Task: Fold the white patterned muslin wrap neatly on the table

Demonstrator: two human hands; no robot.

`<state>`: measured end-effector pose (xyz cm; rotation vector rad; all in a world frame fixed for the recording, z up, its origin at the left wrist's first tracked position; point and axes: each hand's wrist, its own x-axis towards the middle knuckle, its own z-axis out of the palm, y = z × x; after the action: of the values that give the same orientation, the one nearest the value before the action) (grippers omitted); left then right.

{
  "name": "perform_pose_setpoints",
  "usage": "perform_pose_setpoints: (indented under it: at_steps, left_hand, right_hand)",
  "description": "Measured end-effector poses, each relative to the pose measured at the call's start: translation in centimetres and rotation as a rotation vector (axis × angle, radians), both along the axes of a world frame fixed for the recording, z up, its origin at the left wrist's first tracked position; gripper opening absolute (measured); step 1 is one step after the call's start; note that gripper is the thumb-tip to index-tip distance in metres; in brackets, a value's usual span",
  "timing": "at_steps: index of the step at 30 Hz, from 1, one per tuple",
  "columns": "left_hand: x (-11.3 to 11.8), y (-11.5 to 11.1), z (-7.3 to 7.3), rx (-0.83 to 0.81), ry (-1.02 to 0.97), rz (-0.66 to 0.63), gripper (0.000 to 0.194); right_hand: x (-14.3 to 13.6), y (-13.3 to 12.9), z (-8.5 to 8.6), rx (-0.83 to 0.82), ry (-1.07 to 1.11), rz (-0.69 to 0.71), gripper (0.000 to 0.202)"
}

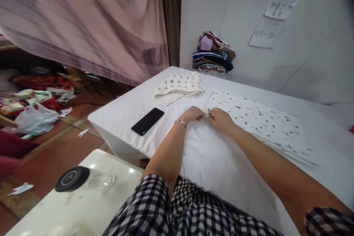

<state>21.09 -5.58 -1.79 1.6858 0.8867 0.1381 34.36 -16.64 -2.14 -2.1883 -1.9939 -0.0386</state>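
Observation:
A folded white cloth with small scattered prints (257, 120) lies on the white-covered table (116, 107). Both hands are at its left end. My left hand (193, 113), with a bracelet at the wrist, has its fingers closed near the cloth's edge; what they pinch is too small to name. My right hand (220, 119) is closed on the near left corner of this cloth. Beyond my left hand is a folded cream cloth with grey-green prints (179, 85). A black phone (148, 121) lies to the left of my left hand.
Folded clothes (212, 53) are stacked at the table's far edge by the wall. At the lower left a white side table (91, 206) holds a black round lid (72, 178) and a clear glass (101, 181). A pink curtain (116, 18) hangs at the left.

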Motion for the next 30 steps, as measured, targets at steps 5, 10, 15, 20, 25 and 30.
perform_pose_setpoints:
  at_steps: [5,10,15,20,25,30]
  left_hand:
    - [-0.1,0.3,-0.5,-0.026,-0.065,-0.031,0.021]
    - [-0.2,0.3,-0.6,-0.033,-0.097,-0.062,0.016]
    - [-0.3,0.3,-0.6,-0.055,-0.108,-0.054,0.014]
    - [-0.3,0.4,-0.6,-0.063,-0.090,-0.041,0.018]
    - [-0.4,0.1,0.0,-0.051,-0.054,-0.036,0.016]
    - [-0.4,-0.1,0.4,-0.061,-0.018,-0.036,0.019]
  right_hand:
    - [0.5,0.2,-0.7,0.017,0.171,-0.069,0.020]
    - [0.7,0.3,-1.2,0.035,0.215,-0.079,0.020]
    - [0.7,0.2,-1.2,0.087,0.155,-0.089,0.021]
    - [0.4,-0.1,-1.0,0.089,0.086,-0.062,0.018]
    - [0.1,-0.2,-0.8,0.063,0.061,-0.041,0.018]
    - [0.2,-0.2,-0.9,0.068,0.089,-0.044,0.018]
